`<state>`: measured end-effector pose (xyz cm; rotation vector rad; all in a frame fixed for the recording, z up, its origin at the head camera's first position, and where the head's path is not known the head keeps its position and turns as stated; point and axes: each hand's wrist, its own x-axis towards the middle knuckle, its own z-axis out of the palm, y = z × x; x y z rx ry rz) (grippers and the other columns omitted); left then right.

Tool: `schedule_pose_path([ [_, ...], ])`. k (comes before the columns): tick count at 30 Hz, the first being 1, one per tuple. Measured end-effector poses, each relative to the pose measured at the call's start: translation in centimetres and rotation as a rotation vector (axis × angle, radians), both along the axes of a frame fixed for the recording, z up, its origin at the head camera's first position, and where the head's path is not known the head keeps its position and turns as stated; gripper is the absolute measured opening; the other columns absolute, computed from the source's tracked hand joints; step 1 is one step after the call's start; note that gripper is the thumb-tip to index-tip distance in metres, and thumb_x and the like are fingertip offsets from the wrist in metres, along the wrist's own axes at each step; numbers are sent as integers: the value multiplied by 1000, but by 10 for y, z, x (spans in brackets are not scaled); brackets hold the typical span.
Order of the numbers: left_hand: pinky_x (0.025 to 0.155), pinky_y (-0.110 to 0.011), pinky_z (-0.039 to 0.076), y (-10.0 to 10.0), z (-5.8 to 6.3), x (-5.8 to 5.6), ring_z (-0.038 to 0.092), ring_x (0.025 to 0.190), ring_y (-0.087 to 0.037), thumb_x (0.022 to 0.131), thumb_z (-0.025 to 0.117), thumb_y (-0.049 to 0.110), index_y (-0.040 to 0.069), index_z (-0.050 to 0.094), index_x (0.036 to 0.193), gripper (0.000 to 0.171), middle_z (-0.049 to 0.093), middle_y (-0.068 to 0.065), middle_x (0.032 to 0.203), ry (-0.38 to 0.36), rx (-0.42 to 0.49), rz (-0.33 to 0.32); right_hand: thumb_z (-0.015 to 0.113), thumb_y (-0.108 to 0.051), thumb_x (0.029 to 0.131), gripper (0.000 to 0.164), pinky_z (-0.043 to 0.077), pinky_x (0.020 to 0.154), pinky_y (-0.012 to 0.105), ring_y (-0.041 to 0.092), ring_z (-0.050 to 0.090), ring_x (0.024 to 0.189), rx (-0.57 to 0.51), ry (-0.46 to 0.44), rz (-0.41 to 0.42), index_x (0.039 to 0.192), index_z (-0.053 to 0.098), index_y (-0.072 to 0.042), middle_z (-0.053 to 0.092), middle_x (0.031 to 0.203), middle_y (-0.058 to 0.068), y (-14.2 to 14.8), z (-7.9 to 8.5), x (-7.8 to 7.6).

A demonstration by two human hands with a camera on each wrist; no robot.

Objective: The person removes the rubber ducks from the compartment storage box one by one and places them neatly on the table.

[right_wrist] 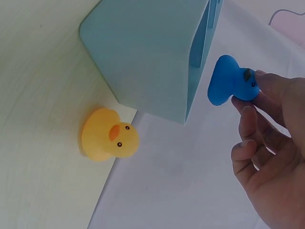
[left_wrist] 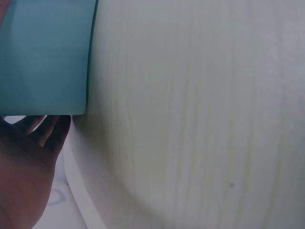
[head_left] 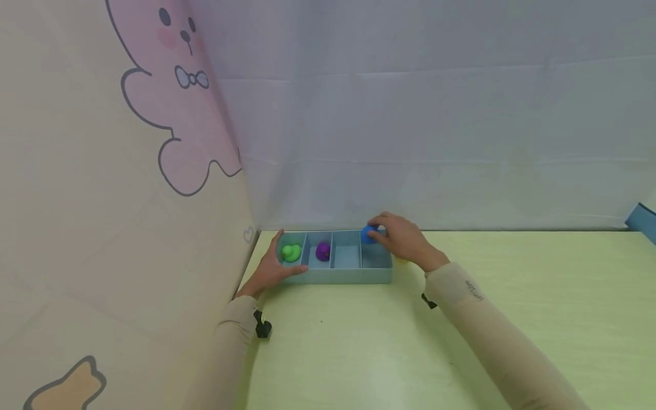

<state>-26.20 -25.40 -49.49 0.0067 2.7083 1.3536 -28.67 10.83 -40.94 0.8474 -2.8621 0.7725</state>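
Bench extends fwd of box. L hand holds box's L end: fingers spread wide, thumb along front wall. Yellow duck on bench, just R of box. Inside box, from L: green duck 1st cmpt, purple duck 2nd. R hand: fingers nearly closed, pinching blue duck by head above R-most cmpt, nr box's rear rim. Pale cloth behind box.

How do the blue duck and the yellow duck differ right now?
Color: the blue duck has a dark bill; the yellow duck has an orange one.
Support: the right hand pinches the blue duck by its head, while the yellow duck stands on the table.
Height: the blue duck is up by the box's rim; the yellow duck sits low beside its end.
Both are head-up toy ducks.
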Motion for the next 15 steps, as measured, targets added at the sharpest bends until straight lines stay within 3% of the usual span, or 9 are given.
schedule_pose_path([
  [15, 123, -69, 24, -1, 0, 0, 20, 159, -41, 66, 89, 63, 36, 2, 164, 134, 13, -9, 174, -4, -25, 3, 62, -28, 103, 37, 55, 102, 54, 35, 67, 114, -6, -59, -50, 130, 67, -4, 69, 126, 14, 31, -1, -1],
])
